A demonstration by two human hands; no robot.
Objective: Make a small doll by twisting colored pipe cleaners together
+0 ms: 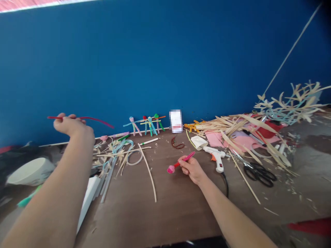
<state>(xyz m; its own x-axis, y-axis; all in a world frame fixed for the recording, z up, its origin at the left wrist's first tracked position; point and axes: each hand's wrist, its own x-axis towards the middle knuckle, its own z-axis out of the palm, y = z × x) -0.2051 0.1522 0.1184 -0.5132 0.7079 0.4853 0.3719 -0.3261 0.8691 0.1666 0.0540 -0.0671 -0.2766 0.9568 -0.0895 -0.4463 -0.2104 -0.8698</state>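
Head camera shows the left hand (69,124) raised high over the table's left side, fingers pinched shut on a red pipe cleaner (85,119) trailing out both sides; right hand (191,168) curled closed round a pink-and-red stem (184,160) with a pink ball tip (171,169), low over the brown tabletop (165,213); just beside it, a white hot glue gun (216,156); further right, black-handled scissors (258,175); beyond, pipe-cleaner figures (147,124) stand at the foot of the blue wall (165,62)!
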